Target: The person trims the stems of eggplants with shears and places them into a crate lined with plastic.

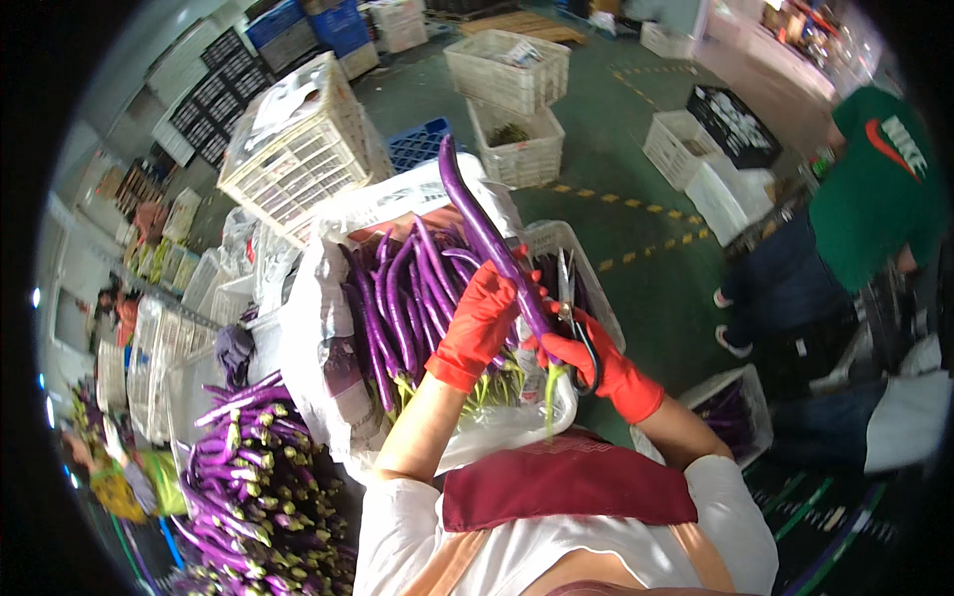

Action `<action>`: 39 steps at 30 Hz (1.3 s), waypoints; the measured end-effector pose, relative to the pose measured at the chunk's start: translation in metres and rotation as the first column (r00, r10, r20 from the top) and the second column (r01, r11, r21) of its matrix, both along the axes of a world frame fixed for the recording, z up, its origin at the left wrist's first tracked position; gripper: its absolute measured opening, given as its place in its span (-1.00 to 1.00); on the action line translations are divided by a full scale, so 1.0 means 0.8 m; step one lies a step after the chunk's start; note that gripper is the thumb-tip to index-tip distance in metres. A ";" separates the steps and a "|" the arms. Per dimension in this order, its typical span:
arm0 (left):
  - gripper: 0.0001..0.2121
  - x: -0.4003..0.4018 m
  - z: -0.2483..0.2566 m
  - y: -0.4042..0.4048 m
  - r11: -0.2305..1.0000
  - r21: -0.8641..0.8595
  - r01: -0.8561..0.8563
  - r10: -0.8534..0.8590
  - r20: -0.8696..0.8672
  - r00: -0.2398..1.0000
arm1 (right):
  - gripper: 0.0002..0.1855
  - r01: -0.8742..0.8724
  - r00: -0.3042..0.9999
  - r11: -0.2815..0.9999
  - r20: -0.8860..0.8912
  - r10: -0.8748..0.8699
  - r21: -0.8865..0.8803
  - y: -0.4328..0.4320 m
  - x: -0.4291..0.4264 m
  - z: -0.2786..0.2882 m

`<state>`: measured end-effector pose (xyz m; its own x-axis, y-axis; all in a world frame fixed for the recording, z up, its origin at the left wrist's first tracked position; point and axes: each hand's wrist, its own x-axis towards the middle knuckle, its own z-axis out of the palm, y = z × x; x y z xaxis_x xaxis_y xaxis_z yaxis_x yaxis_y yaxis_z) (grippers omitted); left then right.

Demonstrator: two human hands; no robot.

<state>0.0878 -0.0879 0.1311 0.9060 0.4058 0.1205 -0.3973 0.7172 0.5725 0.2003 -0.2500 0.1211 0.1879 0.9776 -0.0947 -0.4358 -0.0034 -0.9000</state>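
My left hand (481,309), in a red rubber glove, is closed around the lower half of a long purple eggplant (475,208). The eggplant slants up and away from me, with its green stem (551,391) toward my apron. In my red-gloved right hand (607,365) is a pair of scissors (565,283) with black handles, blades pointing away from me. Fingers of that hand also touch the eggplant near its stem end. Below both hands, many eggplants (402,320) lie side by side in a container lined with white plastic (313,328), stems toward me.
A large heap of eggplants (246,477) lies at my left. Beyond the lined container stand a tall white crate (291,164) and stacked white crates (514,141). Another crate (607,313) sits beyond my right hand. A person in a green shirt (872,201) stands at right.
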 end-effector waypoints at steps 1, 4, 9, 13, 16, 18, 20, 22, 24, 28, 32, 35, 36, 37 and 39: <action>-0.51 -0.011 0.004 0.000 0.999 0.031 -0.029 0.029 0.018 0.999 | -0.51 0.018 0.998 0.999 -0.059 -0.016 0.037 0.004 -0.008 0.007; -0.54 -0.038 0.012 0.011 0.971 0.149 -0.186 0.200 -0.084 0.976 | -0.44 -0.068 0.988 0.995 -0.132 0.077 0.072 0.006 -0.001 -0.003; -0.48 -0.068 0.038 0.051 0.933 0.097 -0.347 0.350 -0.013 0.937 | -0.44 -0.178 0.984 0.983 0.003 0.178 0.036 0.008 0.016 -0.009; -0.49 -0.074 0.037 0.059 0.912 0.112 -0.395 0.404 -0.065 0.913 | -0.53 0.087 0.883 0.988 0.448 -0.137 0.128 0.013 0.009 -0.026; -0.50 -0.072 0.022 0.063 0.875 0.123 -0.468 0.479 -0.087 0.874 | -0.43 0.118 0.684 0.987 0.713 -0.157 0.104 0.024 0.026 -0.015; -0.50 -0.073 0.009 0.069 0.835 0.153 -0.529 0.547 -0.128 0.827 | -0.39 0.045 0.241 0.939 0.909 -0.341 0.340 0.023 0.010 0.023; -0.53 -0.070 0.017 0.054 0.853 0.065 -0.518 0.522 -0.117 0.845 | -0.34 0.037 0.146 0.925 0.914 -0.378 0.377 0.026 0.004 0.029; -0.55 -0.068 0.000 0.045 0.889 0.058 -0.454 0.458 -0.147 0.877 | -0.33 0.051 0.152 0.914 0.902 -0.405 0.402 0.032 -0.005 0.027; -0.56 -0.066 -0.017 0.027 0.925 -0.007 -0.379 0.369 -0.218 0.904 | -0.32 0.049 0.202 0.931 0.909 -0.364 0.362 0.035 -0.020 0.025; -0.47 -0.090 -0.018 0.041 0.945 0.084 -0.318 0.327 -0.142 0.934 | -0.46 -0.047 0.970 0.994 0.232 0.069 -0.098 0.029 -0.021 0.032; -0.39 -0.122 0.003 0.054 0.948 0.196 -0.250 0.266 -0.059 0.962 | -0.50 -0.261 0.910 0.952 0.287 0.298 -0.161 0.030 -0.005 0.068; -0.34 -0.125 0.013 0.053 0.955 0.214 -0.206 0.207 0.017 0.978 | -0.49 -0.267 0.914 0.957 0.286 0.288 -0.111 0.042 -0.010 0.053; -0.32 -0.126 0.015 0.051 0.956 0.212 -0.204 0.202 0.031 0.979 | -0.48 -0.278 0.911 0.955 0.287 0.297 -0.106 0.049 -0.018 0.051; -0.34 -0.124 0.017 0.047 0.965 0.172 -0.198 0.191 0.055 0.980 | -0.45 -0.290 0.951 0.957 0.104 0.291 -0.030 0.048 -0.039 0.056; -0.37 -0.120 0.021 0.041 0.979 0.091 -0.180 0.171 0.104 0.980 | -0.43 -0.355 0.935 0.933 -0.003 0.356 -0.047 0.053 -0.062 0.056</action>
<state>-0.0079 -0.0549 0.1478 0.8040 0.5392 0.2508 -0.5683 0.5728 0.5907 0.1511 -0.2076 0.1659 -0.1706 0.9751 -0.1414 -0.3932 -0.1989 -0.8977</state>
